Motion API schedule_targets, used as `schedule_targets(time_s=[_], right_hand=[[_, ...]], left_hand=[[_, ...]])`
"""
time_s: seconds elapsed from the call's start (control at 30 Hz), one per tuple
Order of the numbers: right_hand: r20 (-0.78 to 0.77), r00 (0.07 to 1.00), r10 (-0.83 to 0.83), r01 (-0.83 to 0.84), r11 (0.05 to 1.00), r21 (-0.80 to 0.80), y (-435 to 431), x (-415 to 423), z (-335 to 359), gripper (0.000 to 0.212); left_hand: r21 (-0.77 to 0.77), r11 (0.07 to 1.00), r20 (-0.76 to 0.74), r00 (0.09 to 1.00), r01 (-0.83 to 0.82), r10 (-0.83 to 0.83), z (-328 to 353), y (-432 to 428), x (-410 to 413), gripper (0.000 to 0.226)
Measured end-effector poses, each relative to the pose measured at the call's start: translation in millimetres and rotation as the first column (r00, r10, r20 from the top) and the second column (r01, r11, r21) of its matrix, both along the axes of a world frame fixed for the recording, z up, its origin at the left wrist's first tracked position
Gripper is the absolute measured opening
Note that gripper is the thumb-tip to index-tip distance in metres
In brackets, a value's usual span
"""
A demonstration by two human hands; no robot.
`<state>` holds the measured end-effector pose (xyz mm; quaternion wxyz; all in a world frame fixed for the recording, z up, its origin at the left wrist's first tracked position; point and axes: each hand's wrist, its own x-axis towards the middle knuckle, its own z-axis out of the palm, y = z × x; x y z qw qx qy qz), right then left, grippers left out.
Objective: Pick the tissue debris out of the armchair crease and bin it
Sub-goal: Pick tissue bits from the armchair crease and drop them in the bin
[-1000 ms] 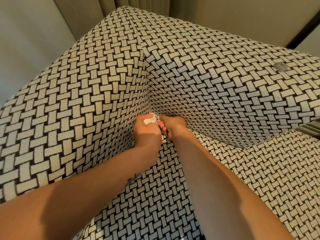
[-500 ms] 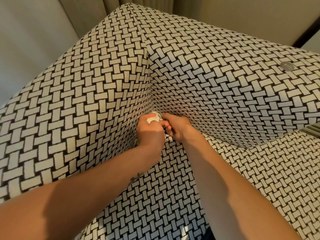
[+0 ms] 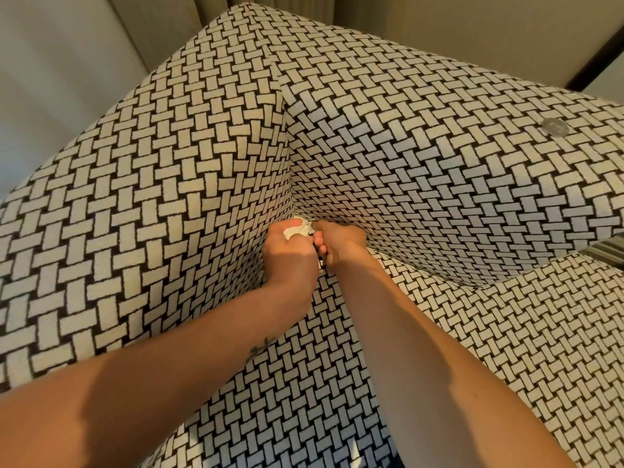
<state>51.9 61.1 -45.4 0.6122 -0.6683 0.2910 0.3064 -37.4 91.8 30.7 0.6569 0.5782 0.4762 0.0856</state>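
While your left hand [image 3: 289, 256] grips the white tissue debris [image 3: 296, 232] at the far corner of the armchair crease [image 3: 422, 266], your right hand [image 3: 341, 243] curls beside it, its hold impossible to tell.

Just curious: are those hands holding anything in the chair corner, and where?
The left hand pinches a crumpled tissue wad by its near side, at the armchair crease. Whether the right hand, fingers curled, holds anything cannot be told.

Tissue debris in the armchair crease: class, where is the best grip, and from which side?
Grip the crumpled white tuft of tissue debris above the left hand, coming from the seat side and above; armchair back and arm wall off the rest.
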Motion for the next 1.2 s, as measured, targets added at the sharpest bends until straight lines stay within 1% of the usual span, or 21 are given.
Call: schedule_targets(time_s=[0.13,0.23,0.37,0.4,0.47,0.53,0.6,0.67,0.73,0.8,0.87,0.97,1.03,1.1,1.2], right_hand=[[0.043,0.997,0.062,-0.060,0.997,-0.039,-7.5,-4.3,2.4,0.033],[0.099,0.995,0.023,-0.024,1.000,0.006,-8.6,-9.4,2.0,0.032],[0.185,0.982,-0.023,0.018,0.999,0.032,-8.5,-17.2,2.5,0.022],[0.196,0.980,-0.022,0.016,0.999,0.034,-9.1,-18.1,3.2,0.022],[0.218,0.976,-0.005,0.000,1.000,0.022,-11.3,-20.4,5.1,0.024],[0.236,0.972,0.015,-0.019,1.000,0.017,-15.8,-24.6,9.0,0.022],[0.262,0.965,0.023,-0.036,0.998,0.048,-25.0,-28.8,13.4,0.020],[0.269,0.963,0.029,-0.058,0.993,0.099,-37.0,-31.8,17.6,0.018],[0.279,0.958,0.073,-0.106,0.989,0.106,-48.1,-34.0,20.8,0.014],[0.328,0.934,0.141,-0.167,0.985,0.052,-56.8,-37.2,23.1,0.015],[0.388,0.898,0.206,-0.222,0.975,-0.005,-62.7,-42.0,26.2,0.014],[0.438,0.857,0.272,-0.280,0.959,-0.048,-68.8,-49.3,24.8,0.014],[0.462,0.826,0.324,-0.317,0.944,-0.097,-71.7,-51.4,22.6,0.014],[0.508,0.774,0.378,-0.346,0.924,-0.160,-74.2,-52.5,22.9,0.012],[0.568,0.711,0.415,-0.379,0.906,-0.188,-79.6,-56.7,27.0,0.017]], left_hand=[[-0.018,1.000,-0.006,1.000,0.006,-0.006,1.1,-1.1,-0.8,0.044],[-0.043,0.999,-0.001,1.000,0.015,-0.015,2.8,-1.5,-0.2,0.045],[-0.064,0.998,0.000,1.000,0.013,-0.014,0.4,-2.0,-0.8,0.052],[-0.060,0.998,0.001,1.000,0.019,-0.019,0.4,-2.1,-0.5,0.049],[-0.055,0.998,-0.004,1.000,0.020,-0.020,0.2,-1.3,0.3,0.044],[-0.047,0.999,-0.007,1.000,0.014,-0.015,-2.0,-0.7,1.6,0.044],[-0.034,0.999,-0.019,0.999,0.024,-0.025,-4.8,-0.2,2.4,0.046],[-0.056,0.997,-0.023,0.999,0.043,-0.045,-5.4,-0.5,2.2,0.046],[-0.082,0.995,-0.023,0.998,0.059,-0.061,-3.1,-0.8,1.8,0.045],[-0.077,0.994,-0.027,0.996,0.079,-0.082,-1.7,-1.2,1.7,0.049],[-0.062,0.991,-0.020,0.993,0.116,-0.117,-2.5,-1.1,2.1,0.058],[-0.073,0.984,-0.024,0.986,0.164,-0.166,-3.5,-1.5,2.0,0.067],[-0.092,0.979,-0.037,0.982,0.179,-0.184,-3.9,-2.9,1.4,0.066],[-0.127,0.974,-0.052,0.979,0.187,-0.195,-3.7,-4.0,1.2,0.064],[-0.186,0.962,-0.052,0.976,0.201,-0.214,0.2,-6.6,0.0,0.059]])
